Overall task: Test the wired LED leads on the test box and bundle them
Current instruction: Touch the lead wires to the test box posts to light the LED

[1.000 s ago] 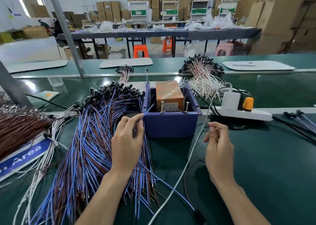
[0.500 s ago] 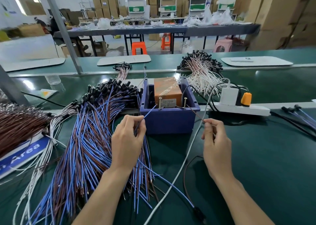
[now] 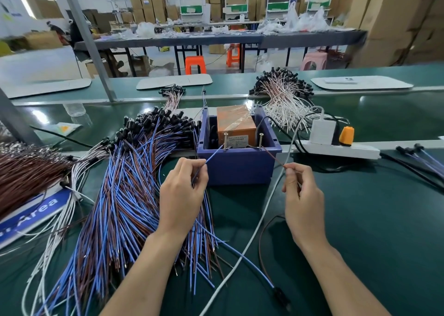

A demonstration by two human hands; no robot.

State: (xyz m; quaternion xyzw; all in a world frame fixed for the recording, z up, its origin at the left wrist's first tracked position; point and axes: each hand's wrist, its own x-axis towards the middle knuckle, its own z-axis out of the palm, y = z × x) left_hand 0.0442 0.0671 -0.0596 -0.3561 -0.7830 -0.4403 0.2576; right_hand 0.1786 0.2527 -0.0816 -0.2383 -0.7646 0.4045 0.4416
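Observation:
The purple test box [image 3: 237, 169] stands mid-bench with an orange block [image 3: 234, 123] inside and two upright screws at its front rim. My left hand [image 3: 182, 195] pinches a blue lead [image 3: 213, 155] whose tip touches the left screw [image 3: 225, 141]. My right hand [image 3: 302, 195] pinches a brown lead [image 3: 274, 158] reaching the right screw [image 3: 260, 140]. Both leads run back to a black LED holder [image 3: 280, 295] lying near the front edge. A big pile of blue and brown LED leads [image 3: 125, 195] lies under and left of my left hand.
A white power strip [image 3: 336, 148] with a white adapter and orange plug sits right of the box; its white cable [image 3: 259, 219] crosses between my hands. White leads [image 3: 281, 99] lie behind, brown leads [image 3: 26, 171] far left, a few blue leads [image 3: 422, 157] far right.
Both hands moved forward, bringing the blue and brown lead tips onto the two screws of the test box.

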